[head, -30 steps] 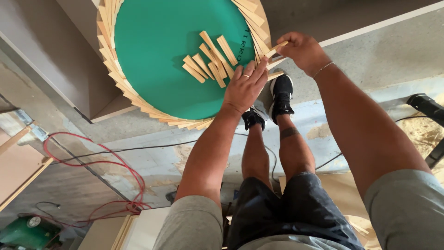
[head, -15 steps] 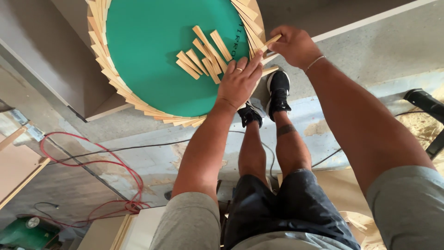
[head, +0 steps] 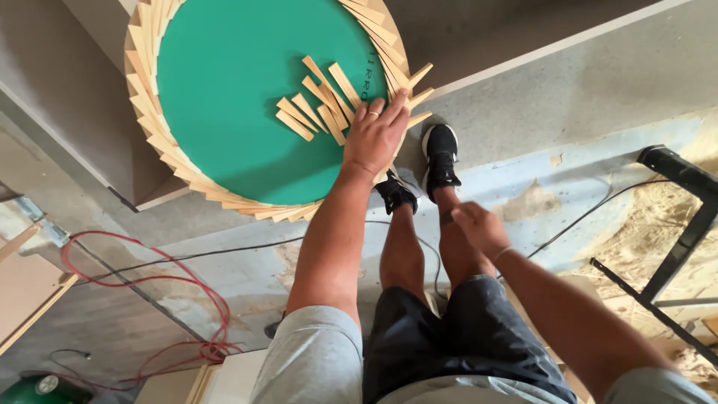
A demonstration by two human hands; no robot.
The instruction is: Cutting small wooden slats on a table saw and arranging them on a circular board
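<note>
A round green disc (head: 239, 97) lies on a grey surface, ringed by overlapping thin wooden strips (head: 149, 112). Several loose wooden strips (head: 318, 101) lie in a small pile on the green face. My left hand (head: 376, 133) rests flat on the disc's right edge, fingers spread, beside the loose pile and on the rim strips. My right hand (head: 479, 228) hangs over my right leg, well below the disc, fingers loosely curled with nothing seen in it.
My legs and black shoes (head: 440, 157) stand on the concrete floor below the disc. A red cable (head: 134, 284) loops on the left. A black metal frame (head: 673, 224) and sawdust are on the right. A green tool (head: 37, 389) sits bottom left.
My right hand has left the rim strips at the disc's right edge and dropped down to my leg. My left hand stays pressed on the disc.
</note>
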